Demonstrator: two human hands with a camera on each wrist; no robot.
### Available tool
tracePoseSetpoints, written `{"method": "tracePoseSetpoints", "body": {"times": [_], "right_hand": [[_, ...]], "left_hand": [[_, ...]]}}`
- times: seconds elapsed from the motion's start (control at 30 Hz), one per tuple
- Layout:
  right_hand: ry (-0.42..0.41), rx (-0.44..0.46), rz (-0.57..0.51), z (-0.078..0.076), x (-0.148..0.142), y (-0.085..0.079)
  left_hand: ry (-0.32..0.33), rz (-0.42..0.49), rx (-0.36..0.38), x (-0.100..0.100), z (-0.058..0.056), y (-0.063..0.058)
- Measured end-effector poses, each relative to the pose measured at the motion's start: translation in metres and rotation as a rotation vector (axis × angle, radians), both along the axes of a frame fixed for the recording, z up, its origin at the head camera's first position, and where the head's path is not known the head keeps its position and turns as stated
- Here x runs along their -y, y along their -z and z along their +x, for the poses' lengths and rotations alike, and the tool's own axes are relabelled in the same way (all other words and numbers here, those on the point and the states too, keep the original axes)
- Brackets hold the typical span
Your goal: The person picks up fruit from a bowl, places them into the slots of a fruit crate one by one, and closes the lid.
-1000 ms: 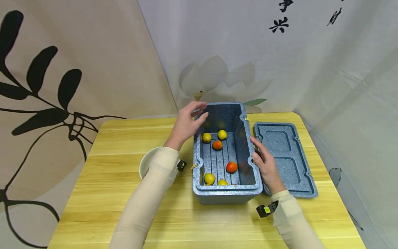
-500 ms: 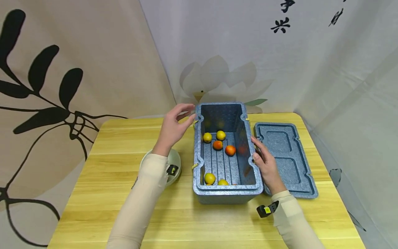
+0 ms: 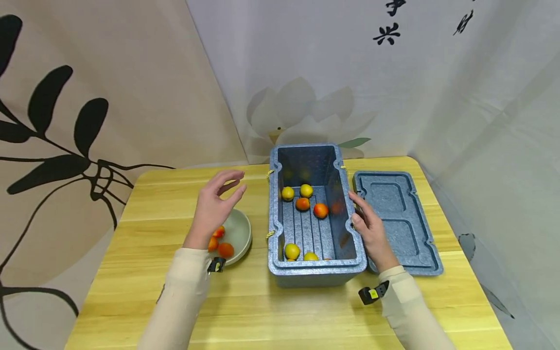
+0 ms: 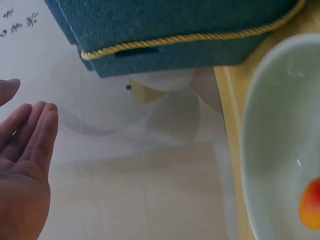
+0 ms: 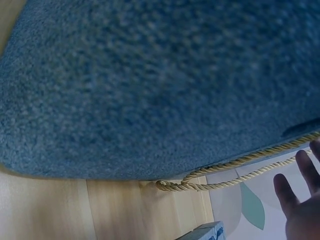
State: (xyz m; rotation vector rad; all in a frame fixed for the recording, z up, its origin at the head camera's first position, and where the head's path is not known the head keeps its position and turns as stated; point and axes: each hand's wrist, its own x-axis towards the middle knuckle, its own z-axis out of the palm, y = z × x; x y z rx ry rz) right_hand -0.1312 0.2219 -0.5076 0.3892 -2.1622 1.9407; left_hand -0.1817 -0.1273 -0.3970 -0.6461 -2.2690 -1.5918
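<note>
Since half a second ago, the left hand (image 3: 214,211) has drawn leftward, away from the rim of the speckled blue-grey box (image 3: 317,266), and more of the pale bowl (image 3: 241,233) now shows. It hangs near the bowl, holding nothing, its fingers slightly bent and the thumb held well apart from them. The right hand (image 3: 372,232) has hardly moved: it rests against the right side of the box with loosely bent fingers, partly hidden in the head view, and does not grip the wall tightly as far as can be seen.

Inside the open box, yellow fruits (image 3: 306,190) and orange-red fruits (image 3: 321,210) lie apart on the ridged floor, some at the back and others close to the front wall. At least three orange fruits (image 3: 225,250) sit in the bowl, partly covered by the left arm. To the right of the box, the lid (image 3: 395,223) lies flat on the worktop (image 3: 253,311).
</note>
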Motion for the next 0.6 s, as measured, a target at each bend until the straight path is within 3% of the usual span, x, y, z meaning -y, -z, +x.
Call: {"method": "tracePoseSetpoints", "body": {"times": [0.2, 0.6], "right_hand": [[0.005, 0.001, 0.001, 0.000, 0.000, -0.001], [0.001, 0.000, 0.003, 0.000, 0.000, -0.001]], "left_hand": [[-0.027, 0.012, -0.005, 0.016, 0.009, 0.006], [-0.092, 0.020, 0.056, 0.031, 0.024, 0.033]]}}
